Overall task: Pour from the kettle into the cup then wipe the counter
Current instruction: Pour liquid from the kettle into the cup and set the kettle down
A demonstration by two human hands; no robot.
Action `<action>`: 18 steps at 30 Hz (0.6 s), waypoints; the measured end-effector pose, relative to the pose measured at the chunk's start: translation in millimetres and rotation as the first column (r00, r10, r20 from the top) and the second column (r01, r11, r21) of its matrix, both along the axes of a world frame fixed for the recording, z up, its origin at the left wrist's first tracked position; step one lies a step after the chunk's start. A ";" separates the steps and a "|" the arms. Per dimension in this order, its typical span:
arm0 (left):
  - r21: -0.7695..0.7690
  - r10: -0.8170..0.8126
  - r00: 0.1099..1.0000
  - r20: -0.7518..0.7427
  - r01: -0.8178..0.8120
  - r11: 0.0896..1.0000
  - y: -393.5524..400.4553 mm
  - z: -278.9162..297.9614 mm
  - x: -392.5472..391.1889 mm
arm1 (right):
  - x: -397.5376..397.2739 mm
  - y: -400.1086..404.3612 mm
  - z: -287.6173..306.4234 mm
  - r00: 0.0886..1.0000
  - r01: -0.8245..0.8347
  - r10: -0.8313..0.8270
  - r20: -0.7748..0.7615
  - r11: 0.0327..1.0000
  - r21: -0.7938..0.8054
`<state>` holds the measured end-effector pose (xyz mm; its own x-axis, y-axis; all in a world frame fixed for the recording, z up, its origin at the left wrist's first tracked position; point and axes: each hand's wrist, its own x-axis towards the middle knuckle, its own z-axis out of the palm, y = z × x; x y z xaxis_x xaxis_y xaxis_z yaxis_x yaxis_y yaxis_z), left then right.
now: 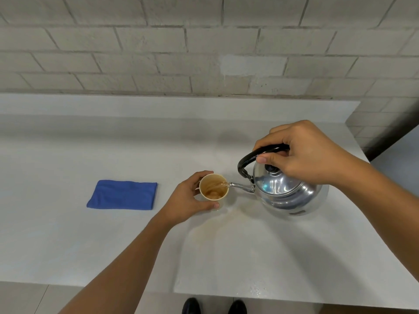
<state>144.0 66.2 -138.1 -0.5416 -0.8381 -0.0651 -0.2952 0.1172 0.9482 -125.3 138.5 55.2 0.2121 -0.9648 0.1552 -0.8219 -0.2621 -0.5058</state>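
No readable text, labels, brands or numbers anywhere. Kettle (288, 191) has a small dark mark low on its body, too blurred to read. Cup (213, 187), cloth (122, 194), bench (90, 245) and wall all plain.

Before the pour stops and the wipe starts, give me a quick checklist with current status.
1. Stream from the shiny metal kettle lands inside the tan paper cup: ok.
2. Left hand steadies the cup: ok, grip wrapped around its side.
3. Right hand holds the kettle's black handle: ok, kettle tilted, spout at the rim.
4. Cup fill level has room left: cannot tell; liquid visible, depth unclear.
5. Folded blue cloth ready for wiping: ok, lying flat left of the cup, untouched.
6. White counter has spill to wipe: cannot tell; a few droplets show near the front edge.
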 end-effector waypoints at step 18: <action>-0.014 0.021 1.000 0.014 -0.021 1.000 1.6 -1.0 -0.4 | 2.3 -9.1 16.7 0.994 -0.042 0.040 -0.103 0.999 -0.021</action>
